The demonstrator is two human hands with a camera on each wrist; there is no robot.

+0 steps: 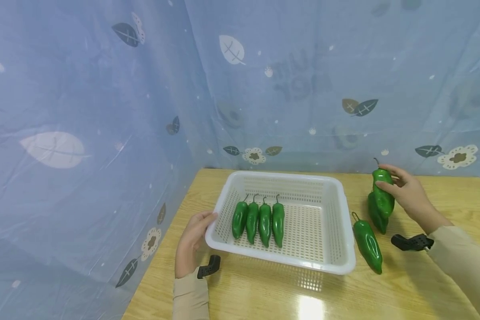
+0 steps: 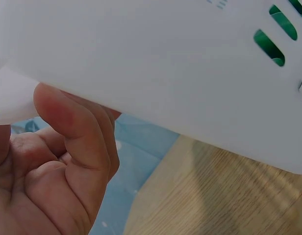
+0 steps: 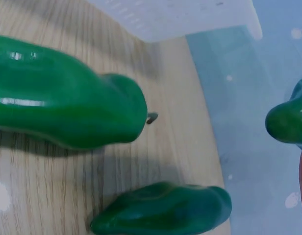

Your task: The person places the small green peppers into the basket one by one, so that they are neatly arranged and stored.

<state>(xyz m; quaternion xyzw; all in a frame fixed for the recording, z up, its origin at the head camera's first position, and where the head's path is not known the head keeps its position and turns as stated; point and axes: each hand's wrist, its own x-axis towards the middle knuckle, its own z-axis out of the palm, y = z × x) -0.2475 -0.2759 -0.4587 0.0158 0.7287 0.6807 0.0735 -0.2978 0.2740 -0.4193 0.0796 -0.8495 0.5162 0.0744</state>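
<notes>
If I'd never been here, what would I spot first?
Probably the white, holey plastic basket, low in the middle of the head view, with four glossy green peppers lined up inside. Next, the right hand holding another long green pepper, right of the basket. Blue leaf-patterned cloth hangs behind.

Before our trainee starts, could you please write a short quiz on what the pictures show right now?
1. Count: how many green chili peppers lie inside the white plastic basket?
2. True or false: the left grip is holding a chili pepper.
3. Multiple choice: where is the held chili pepper that the right grip has?
A) Inside the basket
B) Outside the basket, to its right
C) Outside the basket, to its left

Key:
1. Four.
2. False; it holds the basket's rim.
3. B.
</notes>
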